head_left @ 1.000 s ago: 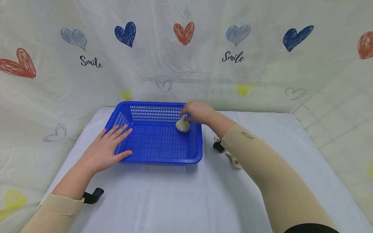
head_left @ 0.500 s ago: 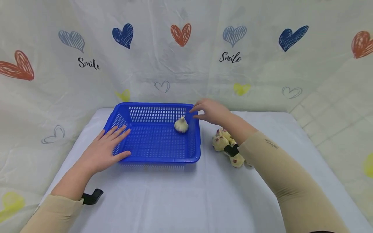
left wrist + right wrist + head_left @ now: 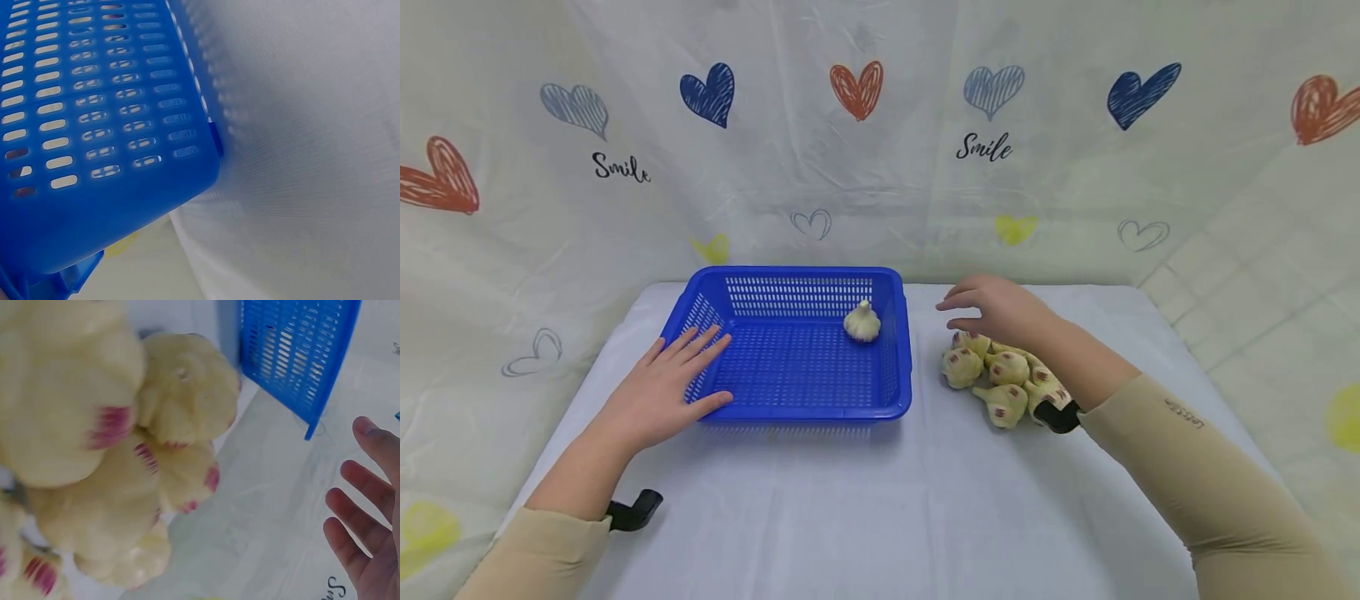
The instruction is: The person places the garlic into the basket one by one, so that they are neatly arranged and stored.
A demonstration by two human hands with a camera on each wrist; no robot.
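A blue plastic basket (image 3: 805, 413) with slotted walls stands on the table, and one white garlic bulb (image 3: 862, 323) sits inside it toward the right. My left hand (image 3: 662, 392) rests with spread fingers over the basket's left rim. To the right of the basket, my right hand (image 3: 1000, 310) hovers above a pile of garlic bulbs (image 3: 1006, 368) with purple marks, holding nothing. Its fingers are loosely bent and apart in the right wrist view, where the garlic pile (image 3: 94, 444) looms close. The left wrist view shows the basket's outer wall (image 3: 94, 125) and none of the hand clearly.
A white cloth (image 3: 850, 508) covers the table. Behind it hangs a pale curtain (image 3: 895, 183) printed with hearts and "Smile" lettering. A black strap (image 3: 634, 510) sits at the left wrist and another strap (image 3: 1057, 417) at the right.
My right hand has drawn away from the garlic bulb in the basket, let go of it, and moved right over the pile. The left hand has stayed on the basket.
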